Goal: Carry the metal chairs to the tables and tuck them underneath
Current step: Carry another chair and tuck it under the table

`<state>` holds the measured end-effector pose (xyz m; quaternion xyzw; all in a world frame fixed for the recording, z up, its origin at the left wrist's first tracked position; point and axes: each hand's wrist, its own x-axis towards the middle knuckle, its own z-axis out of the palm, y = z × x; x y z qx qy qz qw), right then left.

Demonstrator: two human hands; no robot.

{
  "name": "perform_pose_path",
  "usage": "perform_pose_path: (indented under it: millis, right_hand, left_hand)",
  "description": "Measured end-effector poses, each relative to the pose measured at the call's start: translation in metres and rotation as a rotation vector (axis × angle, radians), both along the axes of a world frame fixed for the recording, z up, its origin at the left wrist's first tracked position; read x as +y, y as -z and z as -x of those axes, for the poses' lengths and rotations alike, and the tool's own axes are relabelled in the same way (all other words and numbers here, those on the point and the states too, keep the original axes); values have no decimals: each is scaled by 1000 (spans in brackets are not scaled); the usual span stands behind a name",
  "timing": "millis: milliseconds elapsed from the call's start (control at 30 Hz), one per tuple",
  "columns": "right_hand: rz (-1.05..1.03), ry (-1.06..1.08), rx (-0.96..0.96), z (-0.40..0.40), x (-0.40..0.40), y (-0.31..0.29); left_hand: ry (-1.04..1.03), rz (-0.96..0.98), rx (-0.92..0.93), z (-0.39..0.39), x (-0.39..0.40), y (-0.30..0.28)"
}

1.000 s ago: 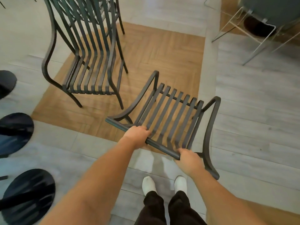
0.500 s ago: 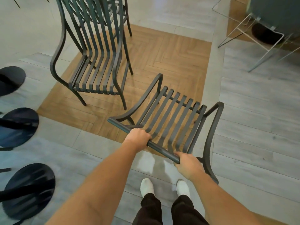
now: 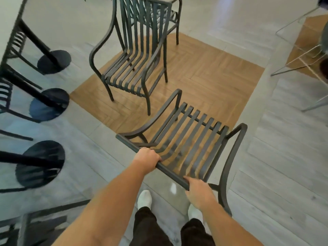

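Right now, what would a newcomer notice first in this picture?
Both hands, left and right, grip the top bar of a dark metal chair at centre. A stack of matching chairs stands behind it on the wooden floor patch. Round black table bases line the left.

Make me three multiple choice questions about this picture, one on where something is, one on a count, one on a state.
1. Where do both hands grip the held chair?
A. top rail of its back
B. front legs
C. seat slats

2. How many round black table bases show at left?
A. one
B. three
C. five

3. The stacked chairs are:
A. lying on their side
B. carried
C. standing on the wood floor panel

Answers: A, the left hand and right hand curl round the rail; B, three discs line the left side; C, their legs rest on the panel.
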<state>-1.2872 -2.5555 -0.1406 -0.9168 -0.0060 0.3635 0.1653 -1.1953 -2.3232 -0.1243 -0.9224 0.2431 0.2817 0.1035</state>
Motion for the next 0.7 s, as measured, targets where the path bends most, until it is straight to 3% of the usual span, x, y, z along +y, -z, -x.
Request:
perform_pose_path:
  millis: [333,700]
  right_hand:
    - [-26,-258,-12,7,-73,-17]
    - [44,-509,24,-29,-103,-18]
  left_hand:
    - [-232,-60,9,76,-61,7]
    - [-536,-28,58,116,-96,12]
